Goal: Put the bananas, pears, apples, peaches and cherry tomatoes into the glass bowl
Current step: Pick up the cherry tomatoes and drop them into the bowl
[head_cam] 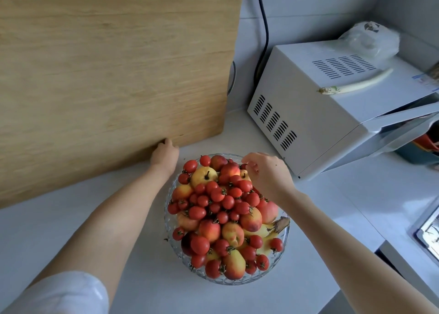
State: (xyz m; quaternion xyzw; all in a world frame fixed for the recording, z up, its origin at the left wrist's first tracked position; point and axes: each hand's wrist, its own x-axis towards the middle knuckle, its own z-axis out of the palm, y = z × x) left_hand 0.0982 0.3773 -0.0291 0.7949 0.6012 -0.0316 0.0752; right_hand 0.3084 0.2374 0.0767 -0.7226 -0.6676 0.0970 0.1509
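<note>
Fingers (249,165) of the right hand (266,173) curl loosely over the far rim of the glass bowl (169,221), their tips drawn together just above the fruit; a small red shape sits by them, but whether it is pinched between them cannot be told. Beyond the bowl to the left, the left hand (164,155) rests at the lower edge of a large wooden cutting board (114,76), its fingers bent against the wood and mostly hidden, so their grip cannot be judged.

Piled high in the bowl are cherry tomatoes (213,202), heaped across the middle and scattered around the edge. Red-and-yellow peaches (209,230) lie under and beside them, a yellow pear (204,176) with its stem up sits on the bowl's far left side, and bananas (268,233) show at the bowl's right side, their brown stem end (282,224) poking over the rim. The bowl stands on a white counter (142,278).

Right of the bowl sits a white microwave (320,114) with its vented side facing the bowl. On top of it lie a pale long vegetable (356,84) and a clear plastic bag (370,40). A small blue-and-white label (421,78) on the microwave top is too blurred to read. A black cable (264,28) runs down the wall behind the microwave.
</note>
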